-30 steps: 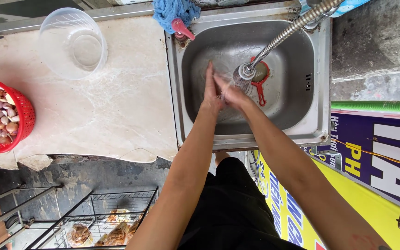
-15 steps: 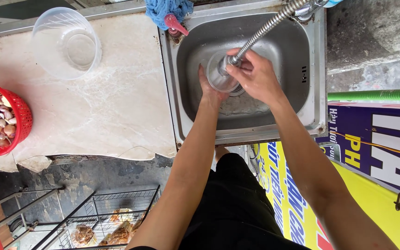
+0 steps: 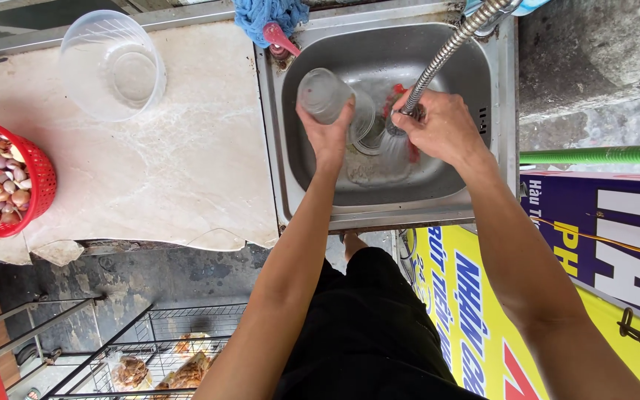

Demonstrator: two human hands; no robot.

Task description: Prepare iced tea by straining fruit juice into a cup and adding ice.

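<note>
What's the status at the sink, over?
Left hand grips a clear glass over the steel sink. Right hand holds the flexible faucet hose, water running. Nothing blocking; clear plastic bowl sits aside on the counter.

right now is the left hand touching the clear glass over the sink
Touching. The head view shows the left hand wrapped around the clear glass, fingers on its side, above the sink.

Over the steel sink point(image 3: 498, 111), the left hand point(image 3: 327, 137) is gripping a clear glass point(image 3: 325, 94), tilted on its side. The right hand point(image 3: 442, 127) is holding the end of the flexible metal hose point(image 3: 450, 48), and water is running beneath it. A clear plastic bowl point(image 3: 112, 65) and a red basket point(image 3: 35, 181) of shallots are sitting on the pale worktop point(image 3: 179, 170).
</note>
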